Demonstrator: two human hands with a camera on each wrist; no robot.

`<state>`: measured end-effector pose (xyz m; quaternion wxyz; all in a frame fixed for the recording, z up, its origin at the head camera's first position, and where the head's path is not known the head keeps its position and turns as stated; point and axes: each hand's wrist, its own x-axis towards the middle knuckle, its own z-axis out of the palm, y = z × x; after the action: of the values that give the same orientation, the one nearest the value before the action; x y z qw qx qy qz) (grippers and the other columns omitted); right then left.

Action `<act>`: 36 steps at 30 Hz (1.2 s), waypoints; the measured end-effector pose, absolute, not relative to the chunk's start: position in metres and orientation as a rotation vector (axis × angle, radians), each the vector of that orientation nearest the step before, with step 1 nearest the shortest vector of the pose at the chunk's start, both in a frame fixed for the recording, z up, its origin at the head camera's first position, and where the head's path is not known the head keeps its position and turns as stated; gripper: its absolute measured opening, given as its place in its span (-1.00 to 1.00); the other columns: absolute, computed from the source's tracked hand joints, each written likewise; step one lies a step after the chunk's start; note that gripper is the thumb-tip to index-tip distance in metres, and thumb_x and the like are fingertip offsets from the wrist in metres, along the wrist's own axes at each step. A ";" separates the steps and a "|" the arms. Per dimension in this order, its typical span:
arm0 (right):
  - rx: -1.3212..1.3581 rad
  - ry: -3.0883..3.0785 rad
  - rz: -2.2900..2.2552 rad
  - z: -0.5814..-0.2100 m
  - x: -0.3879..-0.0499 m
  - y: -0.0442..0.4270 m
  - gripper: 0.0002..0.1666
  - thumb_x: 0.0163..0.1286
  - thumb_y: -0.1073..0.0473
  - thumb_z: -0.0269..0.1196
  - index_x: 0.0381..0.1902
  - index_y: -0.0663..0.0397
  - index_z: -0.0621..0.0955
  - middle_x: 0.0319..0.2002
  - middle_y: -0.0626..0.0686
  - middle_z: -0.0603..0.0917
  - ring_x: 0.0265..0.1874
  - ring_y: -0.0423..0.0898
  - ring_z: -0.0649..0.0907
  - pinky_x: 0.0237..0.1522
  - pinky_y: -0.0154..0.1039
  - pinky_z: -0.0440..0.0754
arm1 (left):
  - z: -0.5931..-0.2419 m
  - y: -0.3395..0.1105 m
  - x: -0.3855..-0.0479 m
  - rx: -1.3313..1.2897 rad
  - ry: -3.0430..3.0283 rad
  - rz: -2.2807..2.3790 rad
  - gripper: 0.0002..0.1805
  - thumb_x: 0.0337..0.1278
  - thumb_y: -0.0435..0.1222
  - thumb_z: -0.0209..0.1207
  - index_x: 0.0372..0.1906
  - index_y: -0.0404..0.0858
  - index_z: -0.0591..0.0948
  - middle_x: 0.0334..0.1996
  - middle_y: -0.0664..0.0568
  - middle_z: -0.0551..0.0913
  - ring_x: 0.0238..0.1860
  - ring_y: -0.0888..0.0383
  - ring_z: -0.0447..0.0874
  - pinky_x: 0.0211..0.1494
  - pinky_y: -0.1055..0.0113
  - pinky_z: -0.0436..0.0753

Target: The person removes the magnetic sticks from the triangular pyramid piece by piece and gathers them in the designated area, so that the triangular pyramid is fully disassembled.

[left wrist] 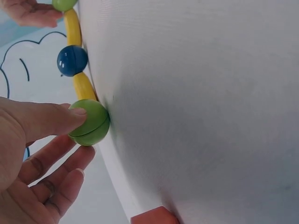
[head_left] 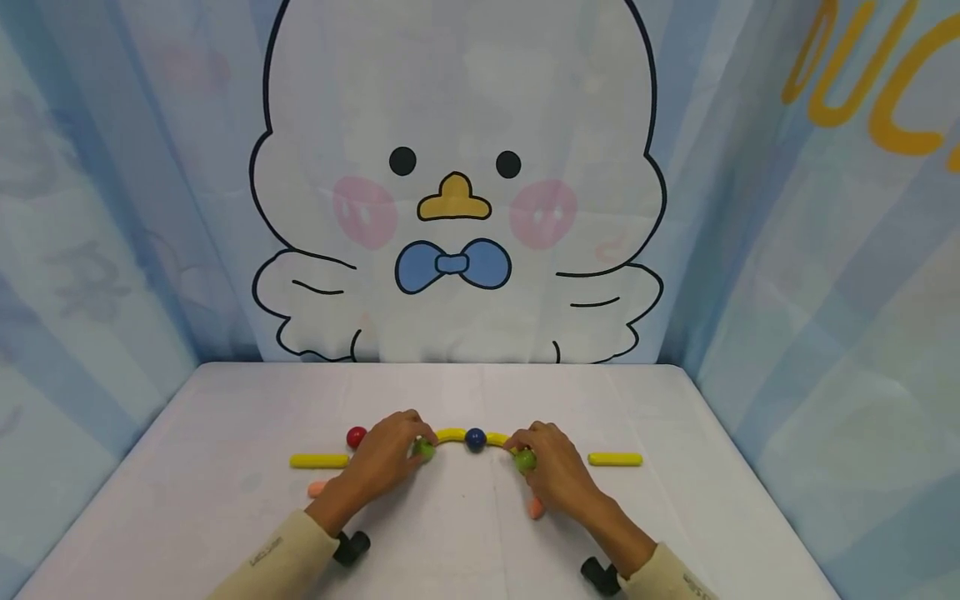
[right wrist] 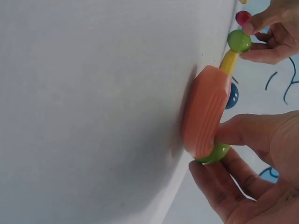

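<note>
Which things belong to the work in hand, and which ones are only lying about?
Seem to belong:
two green balls, both held
blue ball
two curved yellow pieces

Seem only lying about:
red ball
two straight yellow sticks
two orange pieces

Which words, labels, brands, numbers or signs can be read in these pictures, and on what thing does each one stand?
"UC": large orange-yellow letters on the blue-and-white cloth wall at right; the letter before is unclear, and a mark after is cut off.
Beige cloth left sleeve: small dark print, too small to read.
Beige cloth right sleeve: small dark print, also too small.
Shiny round green balls: no text visible.
</note>
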<state>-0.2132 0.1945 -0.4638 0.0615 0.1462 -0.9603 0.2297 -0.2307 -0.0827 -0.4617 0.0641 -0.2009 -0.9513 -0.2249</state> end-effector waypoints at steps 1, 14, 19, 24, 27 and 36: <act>0.434 -2.897 0.703 -0.464 -0.213 0.195 -0.45 0.07 0.50 0.56 -0.03 -0.11 0.80 -0.17 -0.11 0.70 -0.13 -0.12 0.59 -0.03 -0.12 0.62 | -0.462 -0.083 -0.231 -0.608 -2.872 -0.676 -0.75 0.08 -0.40 0.55 -0.12 -0.12 0.84 -0.12 0.05 0.75 -0.05 0.08 0.68 0.19 0.06 0.73; 0.143 -2.892 0.879 -0.462 -0.198 0.211 -0.43 0.11 0.22 0.65 0.10 -0.11 0.75 -0.16 -0.06 0.74 -0.20 -0.15 0.70 -0.10 -0.14 0.69 | -0.463 -0.062 -0.229 -0.723 -2.798 -0.712 -0.64 0.08 -0.29 0.58 0.02 -0.08 0.82 -0.05 0.05 0.75 0.01 0.08 0.66 0.17 0.08 0.73; 0.087 -2.911 0.926 -0.460 -0.194 0.216 -0.48 0.14 0.16 0.64 0.07 -0.01 0.75 -0.25 -0.07 0.75 -0.29 -0.17 0.70 -0.21 -0.19 0.68 | -0.463 -0.042 -0.228 -0.807 -2.777 -0.735 -0.63 0.14 -0.25 0.55 0.08 -0.08 0.81 -0.03 0.07 0.76 0.03 0.10 0.67 0.17 0.10 0.73; 0.069 -2.931 0.950 -0.463 -0.192 0.218 -0.54 0.11 0.14 0.66 -0.04 0.07 0.75 -0.34 -0.07 0.74 -0.36 -0.20 0.70 -0.25 -0.22 0.68 | -0.464 -0.020 -0.227 -0.879 -2.735 -0.739 -0.64 0.16 -0.24 0.55 0.08 -0.09 0.80 -0.03 0.07 0.76 0.03 0.13 0.68 0.17 0.12 0.71; 0.052 -2.942 0.954 -0.463 -0.190 0.219 -0.56 0.11 0.12 0.66 -0.10 0.09 0.74 -0.37 -0.09 0.72 -0.37 -0.20 0.67 -0.25 -0.21 0.64 | -0.465 -0.007 -0.228 -0.933 -2.716 -0.752 -0.65 0.17 -0.26 0.54 0.07 -0.09 0.81 -0.04 0.09 0.77 0.04 0.12 0.69 0.20 0.14 0.70; -0.029 -2.991 0.982 -0.465 -0.192 0.216 -0.65 0.10 0.09 0.67 -0.25 0.06 0.73 -0.43 -0.09 0.70 -0.36 -0.16 0.61 -0.28 -0.22 0.54 | -0.470 0.024 -0.236 -0.998 -2.732 -0.728 -0.65 0.19 -0.25 0.53 0.08 -0.10 0.81 -0.02 0.10 0.79 0.06 0.14 0.70 0.22 0.22 0.70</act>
<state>-0.1920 0.2155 -0.4651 -0.0035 -0.0092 -0.9501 0.3119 -0.2364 0.0237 -0.4700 0.0717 -0.3319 -0.9088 -0.2423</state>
